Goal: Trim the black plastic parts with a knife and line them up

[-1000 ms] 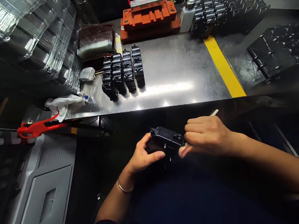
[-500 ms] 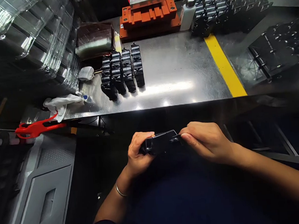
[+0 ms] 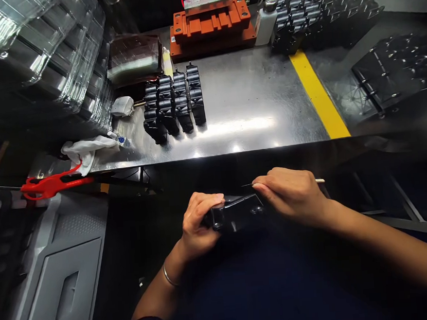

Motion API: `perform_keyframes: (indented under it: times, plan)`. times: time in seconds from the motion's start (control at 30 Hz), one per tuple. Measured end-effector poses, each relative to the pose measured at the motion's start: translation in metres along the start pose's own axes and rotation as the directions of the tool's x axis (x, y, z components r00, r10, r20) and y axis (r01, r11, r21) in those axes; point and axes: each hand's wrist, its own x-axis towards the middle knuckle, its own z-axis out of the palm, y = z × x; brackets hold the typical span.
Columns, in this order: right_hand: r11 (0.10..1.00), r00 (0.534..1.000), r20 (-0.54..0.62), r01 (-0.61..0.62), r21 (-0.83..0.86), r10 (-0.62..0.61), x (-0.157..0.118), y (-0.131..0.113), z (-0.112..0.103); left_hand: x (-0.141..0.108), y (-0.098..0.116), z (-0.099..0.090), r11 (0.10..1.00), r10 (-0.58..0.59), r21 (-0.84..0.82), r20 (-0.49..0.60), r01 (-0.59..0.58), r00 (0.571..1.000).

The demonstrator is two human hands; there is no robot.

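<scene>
Below the table's front edge, my left hand is closed round one end of a glossy black plastic part. My right hand pinches a thin tool; its pale end sticks out behind the fingers and a fine dark tip points left, just above the part's right end. The tip looks apart from the part. On the metal table several similar black parts stand in a row.
An orange fixture and a white bottle stand at the back. More black parts sit at the back right, beyond yellow tape. Red-handled scissors, a white cloth and wrapped stacks are at left.
My right hand has risen slightly, and the tool's tip has come up off the black part. The part has turned in my left hand and sits slightly lower, showing more of its face.
</scene>
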Motion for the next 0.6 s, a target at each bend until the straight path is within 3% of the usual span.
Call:
perform_keyframes:
  times: [0.07, 0.17, 0.23, 0.3, 0.33, 0.4, 0.43, 0.5, 0.53, 0.6]
  plan:
    - [0.993, 0.999, 0.021, -0.03, 0.116, 0.028, 0.001, 0.003, -0.002, 0.001, 0.001, -0.001, 0.999, 0.035, -0.028, 0.031, -0.034, 0.999]
    - [0.943, 0.98, 0.199, -0.093, 0.32, 0.029, 0.003, 0.004, -0.01, 0.002, -0.002, -0.001, 0.995, 0.09, -0.038, 0.052, -0.088, 0.995]
    - [0.897, 0.939, 0.343, -0.12, 0.426, -0.038, 0.004, 0.003, -0.016, 0.002, -0.005, -0.001, 0.99, 0.134, -0.047, 0.062, -0.131, 0.989]
    - [0.848, 0.905, 0.406, -0.112, 0.518, -0.129, 0.005, 0.002, -0.019, 0.001, -0.007, 0.0, 0.989, 0.133, -0.074, 0.078, -0.127, 0.988]
    - [0.833, 0.9, 0.402, -0.09, 0.546, -0.167, 0.005, 0.002, -0.02, 0.0, -0.008, 0.0, 0.992, 0.09, -0.102, 0.088, -0.081, 0.992]
    - [0.85, 0.918, 0.339, -0.005, 0.526, -0.205, 0.006, 0.003, -0.019, -0.002, -0.01, 0.0, 0.969, -0.117, -0.201, 0.129, 0.142, 0.985]
    - [0.881, 0.933, 0.295, 0.047, 0.47, -0.207, 0.007, 0.003, -0.018, -0.003, -0.012, 0.0, 0.917, -0.25, -0.275, 0.165, 0.288, 0.954]
    - [0.941, 0.952, 0.218, 0.145, 0.305, -0.217, 0.013, 0.004, -0.016, -0.003, -0.015, 0.0, 0.732, -0.45, -0.423, 0.288, 0.534, 0.845]
    - [0.955, 0.951, 0.198, 0.189, 0.23, -0.236, 0.016, 0.004, -0.015, -0.003, -0.017, 0.0, 0.638, -0.489, -0.475, 0.357, 0.606, 0.796]
    - [0.951, 0.932, 0.206, 0.272, 0.146, -0.299, 0.023, 0.004, -0.012, -0.002, -0.023, 0.001, 0.525, -0.477, -0.533, 0.461, 0.663, 0.748]
